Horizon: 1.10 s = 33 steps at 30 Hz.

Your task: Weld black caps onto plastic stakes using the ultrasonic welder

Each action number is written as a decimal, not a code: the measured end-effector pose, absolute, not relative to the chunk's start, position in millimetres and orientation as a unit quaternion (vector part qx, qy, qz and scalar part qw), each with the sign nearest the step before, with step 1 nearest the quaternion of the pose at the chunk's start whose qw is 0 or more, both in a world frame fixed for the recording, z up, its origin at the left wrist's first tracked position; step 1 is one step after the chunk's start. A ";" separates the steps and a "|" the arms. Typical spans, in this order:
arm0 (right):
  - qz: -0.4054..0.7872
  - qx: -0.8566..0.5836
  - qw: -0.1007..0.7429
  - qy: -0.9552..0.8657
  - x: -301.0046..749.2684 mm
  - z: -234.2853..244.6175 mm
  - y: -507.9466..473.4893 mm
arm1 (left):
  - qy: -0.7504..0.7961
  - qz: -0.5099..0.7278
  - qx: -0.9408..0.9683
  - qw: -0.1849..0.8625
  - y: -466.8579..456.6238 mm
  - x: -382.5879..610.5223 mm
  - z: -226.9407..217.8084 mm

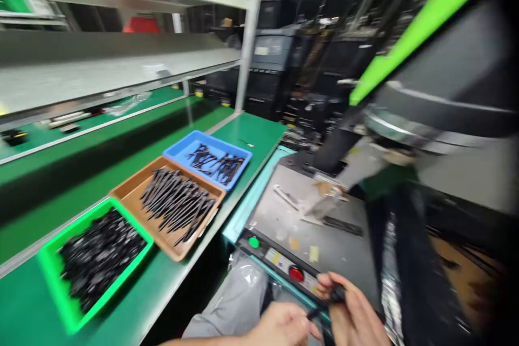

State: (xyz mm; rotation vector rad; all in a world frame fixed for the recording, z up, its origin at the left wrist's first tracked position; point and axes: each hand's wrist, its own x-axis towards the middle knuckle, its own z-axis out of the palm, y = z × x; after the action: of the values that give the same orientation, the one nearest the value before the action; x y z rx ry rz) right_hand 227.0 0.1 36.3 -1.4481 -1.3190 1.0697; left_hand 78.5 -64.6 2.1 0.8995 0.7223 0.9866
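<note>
Two bare hands meet at the bottom of the frame, right of centre, with one black part [337, 294] between them. The left hand [286, 324] seems to pinch its thin end, fingertips together; the right hand [354, 313] has its fingers curled around the thicker end. Blur hides how firm either grip is. If one is loose, I'd expect the piece to slip and drop out of sight below. The red button [295, 273] sits just above them on the panel, so a careless knuckle might press it. Beyond, at right of centre, a fixture [324, 203] rises from the grey plate [279, 216], and a bulky dark machine head [454, 81] fills the upper right, cramping any reach that way. Over on the left, green [48, 275], brown [133, 194] and blue trays [182, 148] line the bench edge, where a swinging elbow could catch them.
</note>
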 end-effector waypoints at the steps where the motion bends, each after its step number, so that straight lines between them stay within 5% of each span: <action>1: 0.450 -0.575 0.464 -0.501 224.4 39.6 -1.0 | 0.321 0.432 0.356 0.764 -60.0 77.2 2.3; 5: 0.513 -0.513 0.500 -0.473 209.4 56.3 9.7 | 0.291 0.390 0.190 0.853 -46.5 72.4 14.3; 11: 0.553 -0.424 0.495 -0.519 217.2 84.4 43.2 | 0.325 0.407 0.183 0.834 -24.0 65.6 40.0; 17: 0.367 -0.495 0.622 -0.483 235.5 105.0 125.6 | 0.406 0.437 0.290 0.748 -12.9 58.3 28.1; 23: 0.231 -0.567 0.518 -0.597 237.9 99.1 190.0 | 0.416 0.389 0.283 0.772 -36.7 57.0 -21.6; 33: 0.261 -0.559 0.463 -0.636 229.5 97.4 227.2 | 0.430 0.379 0.301 0.762 -42.1 41.7 -48.5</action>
State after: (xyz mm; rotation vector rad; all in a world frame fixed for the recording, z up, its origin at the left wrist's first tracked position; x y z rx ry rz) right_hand 229.5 227.2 97.4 -1.3734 -1.5636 0.6426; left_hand 41.7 -42.1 -48.5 0.6556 0.9358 0.8251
